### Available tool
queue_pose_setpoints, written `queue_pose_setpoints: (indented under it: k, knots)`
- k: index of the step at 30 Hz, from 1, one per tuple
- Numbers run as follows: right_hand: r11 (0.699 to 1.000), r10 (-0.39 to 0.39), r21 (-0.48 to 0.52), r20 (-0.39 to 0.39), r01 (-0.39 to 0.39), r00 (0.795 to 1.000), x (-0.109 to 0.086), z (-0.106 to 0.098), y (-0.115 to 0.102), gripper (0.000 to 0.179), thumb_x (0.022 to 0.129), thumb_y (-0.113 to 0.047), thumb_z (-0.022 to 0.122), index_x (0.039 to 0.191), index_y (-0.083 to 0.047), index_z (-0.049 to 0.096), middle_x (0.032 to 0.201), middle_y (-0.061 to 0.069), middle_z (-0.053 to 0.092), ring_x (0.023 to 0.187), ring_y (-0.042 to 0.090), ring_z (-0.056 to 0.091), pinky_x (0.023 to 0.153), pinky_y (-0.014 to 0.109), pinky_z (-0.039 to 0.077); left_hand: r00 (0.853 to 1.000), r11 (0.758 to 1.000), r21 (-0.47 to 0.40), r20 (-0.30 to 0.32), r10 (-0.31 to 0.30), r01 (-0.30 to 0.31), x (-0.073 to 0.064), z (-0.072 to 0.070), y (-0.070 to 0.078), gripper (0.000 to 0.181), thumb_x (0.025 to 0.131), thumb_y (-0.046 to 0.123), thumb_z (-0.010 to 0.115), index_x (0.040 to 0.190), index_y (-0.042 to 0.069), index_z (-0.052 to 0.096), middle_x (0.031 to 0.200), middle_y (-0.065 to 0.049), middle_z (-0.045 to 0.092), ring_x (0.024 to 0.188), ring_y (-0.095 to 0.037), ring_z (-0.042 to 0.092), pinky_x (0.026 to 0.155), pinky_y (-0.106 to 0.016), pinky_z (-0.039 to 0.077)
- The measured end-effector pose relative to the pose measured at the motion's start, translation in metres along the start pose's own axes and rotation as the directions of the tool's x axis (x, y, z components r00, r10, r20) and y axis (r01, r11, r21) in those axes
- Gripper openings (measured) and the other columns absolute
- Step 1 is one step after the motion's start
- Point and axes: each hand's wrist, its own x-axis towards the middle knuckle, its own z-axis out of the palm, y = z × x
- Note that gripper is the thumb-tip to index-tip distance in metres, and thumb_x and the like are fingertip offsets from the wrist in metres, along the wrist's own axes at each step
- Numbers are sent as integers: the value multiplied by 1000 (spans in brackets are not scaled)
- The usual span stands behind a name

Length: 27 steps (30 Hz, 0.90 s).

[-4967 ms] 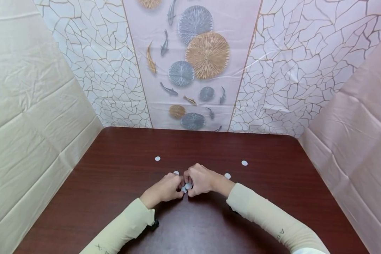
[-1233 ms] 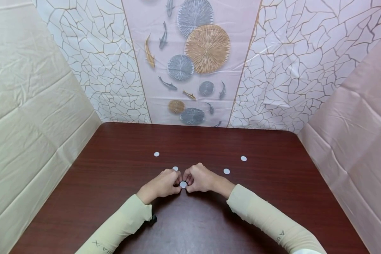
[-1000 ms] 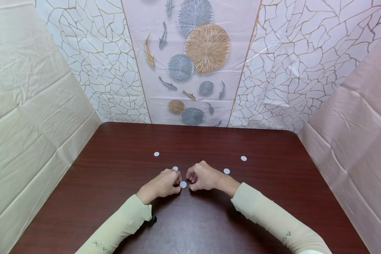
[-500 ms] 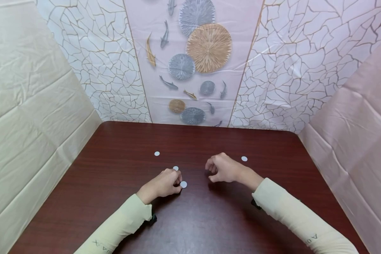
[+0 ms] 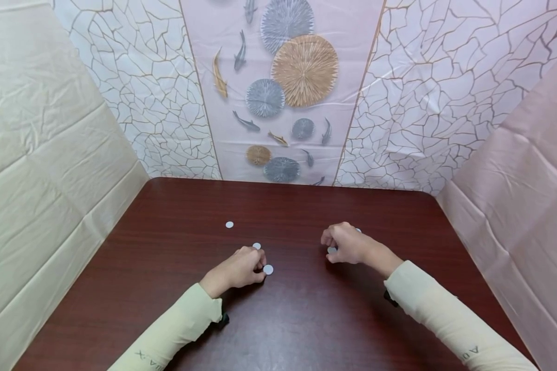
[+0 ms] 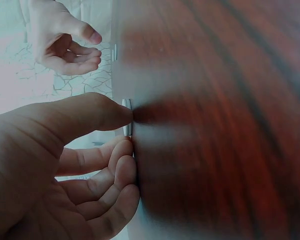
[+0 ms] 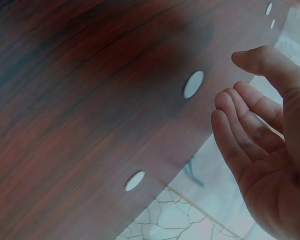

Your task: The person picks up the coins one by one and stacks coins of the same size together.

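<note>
In the head view my left hand (image 5: 239, 267) rests on the table at centre-left, thumb and fingers pinching the edge of a flat white disc (image 5: 268, 269). Seen edge-on in the left wrist view, that disc (image 6: 127, 117) looks layered, perhaps stacked; I cannot tell how many pieces. My right hand (image 5: 350, 245) hovers over another white disc (image 5: 331, 250), its fingers loosely bent. The right wrist view shows a gap between this disc (image 7: 193, 84) and the fingers, with nothing held.
On the dark red-brown table (image 5: 278, 319) lie more white discs: one (image 5: 257, 246) just behind my left fingers, one (image 5: 229, 224) farther back left, and one (image 5: 358, 230) partly hidden behind my right hand. Patterned cloth (image 5: 283, 103) hangs around the back and sides.
Two overlapping discs between my hands became one visible disc. My right hand then let go and moved right and away, over another disc. My left hand has stayed put over the last second.
</note>
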Motion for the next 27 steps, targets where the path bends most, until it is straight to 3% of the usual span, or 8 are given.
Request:
queue_pose_setpoints:
  k: [15, 22, 27]
  knots:
    - [999, -28, -29, -54, 27, 998, -2, 11, 27, 16, 78, -6, 84, 91, -5, 74, 81, 1, 70, 76, 9, 64, 70, 25, 55, 999, 1000, -8, 27, -22, 22, 0, -2, 1, 12, 88, 10, 78, 95, 5, 69, 86, -1, 68, 77, -12, 61, 72, -27, 52]
    - [1000, -12, -3, 16, 12, 1000, 4, 8, 32, 10, 85, -10, 83, 92, -5, 77, 84, 2, 75, 78, 8, 68, 70, 23, 57, 1000, 1000, -5, 24, -19, 19, 0, -2, 1, 13, 87, 10, 78, 95, 5, 69, 86, -1, 69, 79, -13, 62, 73, -27, 52]
    - [998, -69, -6, 82, 70, 994, 11, 0, 35, 6, 85, -8, 83, 89, -6, 79, 83, 0, 77, 76, 5, 70, 68, 20, 57, 1000, 1000, -10, 24, -10, 11, 1, -2, 0, 12, 88, 10, 78, 96, 5, 69, 87, -2, 70, 79, -13, 63, 73, -27, 53]
